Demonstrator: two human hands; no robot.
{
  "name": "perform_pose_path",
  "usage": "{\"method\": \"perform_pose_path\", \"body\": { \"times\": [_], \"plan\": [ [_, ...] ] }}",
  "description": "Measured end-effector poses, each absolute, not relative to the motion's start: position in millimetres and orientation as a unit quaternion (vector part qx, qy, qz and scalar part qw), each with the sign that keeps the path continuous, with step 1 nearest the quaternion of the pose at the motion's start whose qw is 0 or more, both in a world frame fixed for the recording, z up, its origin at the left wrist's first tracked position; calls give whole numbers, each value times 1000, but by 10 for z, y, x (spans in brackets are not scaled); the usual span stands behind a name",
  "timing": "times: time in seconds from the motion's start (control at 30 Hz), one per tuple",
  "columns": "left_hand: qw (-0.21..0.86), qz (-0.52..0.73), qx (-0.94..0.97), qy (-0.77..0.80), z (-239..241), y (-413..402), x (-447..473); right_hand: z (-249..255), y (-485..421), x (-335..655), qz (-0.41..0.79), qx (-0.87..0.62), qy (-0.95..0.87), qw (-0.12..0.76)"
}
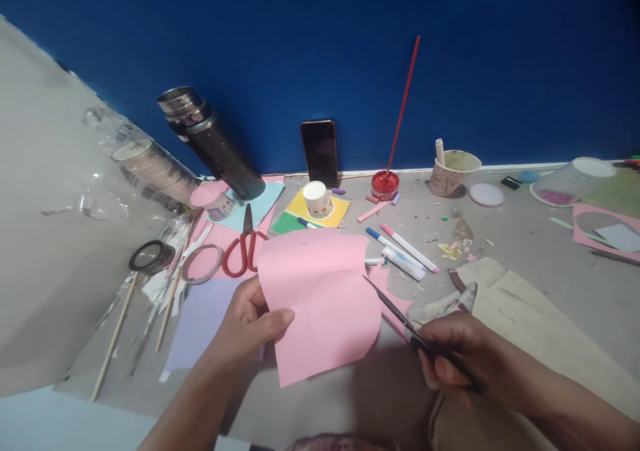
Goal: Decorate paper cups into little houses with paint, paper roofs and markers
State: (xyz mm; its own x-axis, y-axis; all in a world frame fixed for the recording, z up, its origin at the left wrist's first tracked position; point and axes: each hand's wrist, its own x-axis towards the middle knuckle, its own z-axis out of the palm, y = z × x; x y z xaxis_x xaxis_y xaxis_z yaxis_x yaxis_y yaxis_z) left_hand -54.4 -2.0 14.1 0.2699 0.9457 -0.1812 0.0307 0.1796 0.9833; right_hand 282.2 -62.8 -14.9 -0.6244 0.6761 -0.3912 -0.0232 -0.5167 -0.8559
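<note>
My left hand [257,321] pinches the left side of a pink sheet of paper [295,344], thumb on top. The sheet is held up above the table, and a faint round outline shows on its right half. Its right edge is cut in a curve. My right hand [460,351] grips a pair of black-handled scissors [390,304], whose tips touch or nearly touch the paper's upper right edge. Whether the blades are parted is hard to tell. Behind the sheet lies a pink paper scrap [393,298] with jagged edges.
Red-handled scissors [243,254], a tape roll [203,264] and a purple sheet [200,324] lie left. Markers [410,248] lie behind the paper. A phone [320,152], a flask [215,144] and a patterned cup [453,172] stand along the blue wall. A beige cloth [530,318] lies right.
</note>
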Motion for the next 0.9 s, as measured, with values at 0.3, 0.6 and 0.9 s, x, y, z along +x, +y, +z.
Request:
{"method": "perform_pose_path", "body": {
  "times": [0.3,0.6,0.9],
  "plan": [
    [611,361,531,463,232,41,-511,-197,-654,2848,785,-374,-445,215],
    [618,359,530,456,200,78,-548,-171,-648,2846,783,-386,-449,193],
    [623,365,521,455,241,99,-546,-148,-652,2843,797,-365,-434,207]
  ]
}}
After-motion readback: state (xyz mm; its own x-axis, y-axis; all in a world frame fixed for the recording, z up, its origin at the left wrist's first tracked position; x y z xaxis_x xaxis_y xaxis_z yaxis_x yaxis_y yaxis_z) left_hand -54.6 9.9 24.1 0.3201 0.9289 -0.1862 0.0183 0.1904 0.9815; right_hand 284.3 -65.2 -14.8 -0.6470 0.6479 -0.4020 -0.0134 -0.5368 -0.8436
